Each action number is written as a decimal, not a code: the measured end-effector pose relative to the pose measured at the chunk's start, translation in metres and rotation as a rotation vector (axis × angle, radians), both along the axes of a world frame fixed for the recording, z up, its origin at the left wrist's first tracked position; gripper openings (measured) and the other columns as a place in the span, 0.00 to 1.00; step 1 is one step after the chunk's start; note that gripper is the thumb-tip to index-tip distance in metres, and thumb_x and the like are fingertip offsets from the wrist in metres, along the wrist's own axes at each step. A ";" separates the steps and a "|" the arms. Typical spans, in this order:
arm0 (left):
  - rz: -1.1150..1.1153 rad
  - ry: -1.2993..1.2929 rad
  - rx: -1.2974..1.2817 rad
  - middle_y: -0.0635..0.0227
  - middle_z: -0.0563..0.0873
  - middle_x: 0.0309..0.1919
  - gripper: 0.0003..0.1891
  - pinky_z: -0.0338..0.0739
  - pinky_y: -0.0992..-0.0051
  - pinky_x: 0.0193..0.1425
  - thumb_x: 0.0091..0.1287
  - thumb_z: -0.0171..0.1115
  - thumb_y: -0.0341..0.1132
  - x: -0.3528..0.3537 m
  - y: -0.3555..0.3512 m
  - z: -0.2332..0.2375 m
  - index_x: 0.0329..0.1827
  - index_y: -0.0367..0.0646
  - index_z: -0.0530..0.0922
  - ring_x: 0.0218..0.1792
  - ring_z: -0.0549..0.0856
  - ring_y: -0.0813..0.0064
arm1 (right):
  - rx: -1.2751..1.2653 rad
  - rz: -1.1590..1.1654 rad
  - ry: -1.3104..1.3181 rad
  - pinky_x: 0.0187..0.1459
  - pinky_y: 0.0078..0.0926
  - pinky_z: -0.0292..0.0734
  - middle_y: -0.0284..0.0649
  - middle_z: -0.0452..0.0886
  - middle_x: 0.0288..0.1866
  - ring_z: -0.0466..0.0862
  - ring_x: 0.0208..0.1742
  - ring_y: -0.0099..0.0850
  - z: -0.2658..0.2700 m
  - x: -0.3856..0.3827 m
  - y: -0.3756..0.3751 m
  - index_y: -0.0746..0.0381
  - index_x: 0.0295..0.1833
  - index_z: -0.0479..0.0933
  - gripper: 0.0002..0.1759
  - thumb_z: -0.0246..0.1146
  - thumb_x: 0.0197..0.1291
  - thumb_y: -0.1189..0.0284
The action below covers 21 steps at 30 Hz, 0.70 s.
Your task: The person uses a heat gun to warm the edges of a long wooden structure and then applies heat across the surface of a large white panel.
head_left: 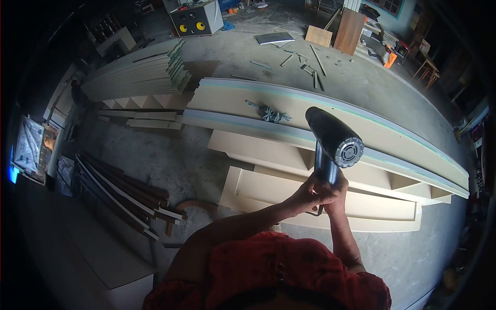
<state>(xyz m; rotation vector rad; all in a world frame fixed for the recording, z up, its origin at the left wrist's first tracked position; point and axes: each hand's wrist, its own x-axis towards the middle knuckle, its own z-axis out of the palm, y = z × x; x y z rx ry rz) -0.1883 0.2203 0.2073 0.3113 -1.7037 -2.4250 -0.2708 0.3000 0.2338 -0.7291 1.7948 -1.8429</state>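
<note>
A black hair dryer (330, 132) is held up in front of me, its round vented back end facing me and its nozzle pointing away. My right hand (337, 198) is wrapped round the lower handle. Against it, my left hand (312, 192) is closed at the same handle; its fingertips are partly hidden. Beyond the dryer lies a long cream panel (356, 120) with pale tape strips along its edges. On that panel rests a crumpled grey-green cloth or bunch of tape (274, 114). Below my hands is a shallow cream frame (380, 206), partly covered by my forearms.
A stack of long boards (137, 70) stands at the back left. Dark and white strips (116, 188) lie on the floor at left. Wood offcuts (305, 64) are scattered farther back, near a leaning brown board (350, 33) and a speaker cabinet (199, 20).
</note>
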 end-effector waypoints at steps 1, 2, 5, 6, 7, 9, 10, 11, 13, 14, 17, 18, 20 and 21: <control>0.008 -0.031 0.018 0.65 0.73 0.46 0.32 0.79 0.80 0.30 0.55 0.70 0.43 0.009 -0.006 -0.003 0.59 0.43 0.64 0.41 0.80 0.77 | 0.017 0.002 0.089 0.30 0.22 0.75 0.36 0.79 0.29 0.78 0.29 0.23 -0.003 0.008 -0.006 0.68 0.43 0.72 0.20 0.65 0.47 0.66; 0.018 -0.035 -0.029 0.63 0.74 0.43 0.43 0.76 0.81 0.29 0.54 0.71 0.49 0.018 -0.011 -0.008 0.66 0.42 0.56 0.42 0.78 0.76 | 0.019 0.013 0.080 0.30 0.22 0.75 0.37 0.79 0.29 0.78 0.29 0.23 -0.004 0.017 -0.013 0.68 0.42 0.72 0.20 0.65 0.47 0.65; 0.074 0.022 -0.023 0.64 0.74 0.42 0.41 0.76 0.81 0.27 0.55 0.71 0.51 0.046 -0.029 -0.024 0.63 0.40 0.57 0.38 0.79 0.78 | 0.044 0.046 0.099 0.31 0.23 0.76 0.37 0.78 0.29 0.78 0.29 0.23 -0.006 0.045 -0.034 0.67 0.41 0.72 0.20 0.65 0.47 0.64; 0.082 0.001 -0.015 0.64 0.75 0.41 0.40 0.76 0.81 0.27 0.55 0.71 0.51 0.058 -0.036 -0.017 0.62 0.41 0.57 0.36 0.80 0.79 | 0.045 0.066 0.090 0.31 0.22 0.76 0.36 0.78 0.29 0.78 0.29 0.23 -0.007 0.053 -0.042 0.67 0.41 0.72 0.20 0.65 0.47 0.65; 0.082 -0.032 0.000 0.65 0.75 0.40 0.40 0.76 0.81 0.26 0.55 0.70 0.52 0.069 -0.043 -0.014 0.62 0.41 0.58 0.36 0.80 0.79 | 0.046 0.089 0.081 0.32 0.22 0.76 0.36 0.78 0.29 0.78 0.30 0.23 -0.006 0.062 -0.051 0.67 0.41 0.72 0.20 0.65 0.47 0.65; 0.072 -0.075 0.044 0.68 0.73 0.45 0.38 0.79 0.83 0.29 0.56 0.69 0.49 0.088 -0.058 -0.010 0.64 0.45 0.59 0.41 0.79 0.81 | 0.028 0.128 0.066 0.32 0.21 0.75 0.35 0.79 0.30 0.78 0.30 0.23 0.001 0.079 -0.066 0.66 0.40 0.72 0.18 0.65 0.47 0.66; 0.067 -0.071 0.046 0.68 0.73 0.45 0.38 0.79 0.83 0.29 0.56 0.69 0.49 0.095 -0.064 -0.007 0.64 0.45 0.59 0.41 0.79 0.81 | 0.035 0.147 0.077 0.32 0.21 0.75 0.35 0.79 0.30 0.78 0.30 0.23 0.001 0.085 -0.075 0.67 0.40 0.72 0.18 0.65 0.47 0.66; 0.099 -0.084 0.029 0.68 0.74 0.44 0.39 0.79 0.83 0.28 0.56 0.68 0.50 0.101 -0.072 -0.002 0.65 0.45 0.57 0.41 0.80 0.81 | 0.042 0.167 0.088 0.32 0.21 0.75 0.35 0.79 0.30 0.78 0.29 0.23 0.001 0.089 -0.084 0.67 0.40 0.72 0.18 0.65 0.47 0.66; 0.116 -0.089 0.037 0.67 0.75 0.45 0.39 0.79 0.82 0.26 0.58 0.66 0.52 0.112 -0.090 0.000 0.66 0.46 0.56 0.42 0.81 0.79 | 0.055 0.194 0.324 0.34 0.24 0.76 0.37 0.78 0.29 0.78 0.30 0.24 0.002 0.096 -0.104 0.67 0.37 0.72 0.17 0.66 0.45 0.68; 0.098 -0.101 0.044 0.67 0.75 0.45 0.38 0.80 0.81 0.27 0.59 0.66 0.51 0.117 -0.100 -0.004 0.66 0.47 0.56 0.42 0.81 0.78 | 0.035 0.203 0.220 0.34 0.24 0.75 0.37 0.77 0.29 0.78 0.30 0.24 -0.003 0.099 -0.113 0.67 0.36 0.72 0.16 0.66 0.44 0.69; 0.069 -0.114 0.077 0.67 0.74 0.47 0.38 0.81 0.78 0.32 0.60 0.65 0.50 0.127 -0.129 -0.015 0.68 0.48 0.54 0.44 0.82 0.76 | -0.006 0.215 0.031 0.34 0.24 0.75 0.37 0.77 0.29 0.77 0.29 0.25 -0.003 0.110 -0.139 0.67 0.36 0.72 0.17 0.67 0.42 0.71; 0.053 -0.123 0.108 0.66 0.74 0.47 0.39 0.81 0.75 0.36 0.61 0.64 0.49 0.132 -0.137 -0.010 0.70 0.49 0.52 0.45 0.82 0.75 | -0.020 0.214 -0.062 0.32 0.24 0.74 0.37 0.76 0.29 0.77 0.29 0.25 -0.002 0.113 -0.146 0.68 0.36 0.72 0.17 0.68 0.42 0.71; 0.099 -0.134 0.048 0.64 0.74 0.51 0.41 0.81 0.73 0.39 0.61 0.64 0.48 0.148 -0.145 0.000 0.71 0.50 0.50 0.45 0.82 0.73 | -0.037 0.196 -0.131 0.31 0.23 0.74 0.37 0.76 0.28 0.77 0.28 0.25 -0.008 0.115 -0.157 0.68 0.37 0.72 0.18 0.68 0.41 0.71; 0.140 -0.149 -0.011 0.62 0.74 0.54 0.44 0.80 0.71 0.43 0.61 0.65 0.48 0.158 -0.150 0.005 0.73 0.50 0.47 0.46 0.82 0.72 | -0.054 0.174 -0.201 0.29 0.22 0.73 0.37 0.75 0.28 0.76 0.27 0.25 -0.009 0.116 -0.162 0.68 0.38 0.72 0.19 0.69 0.41 0.71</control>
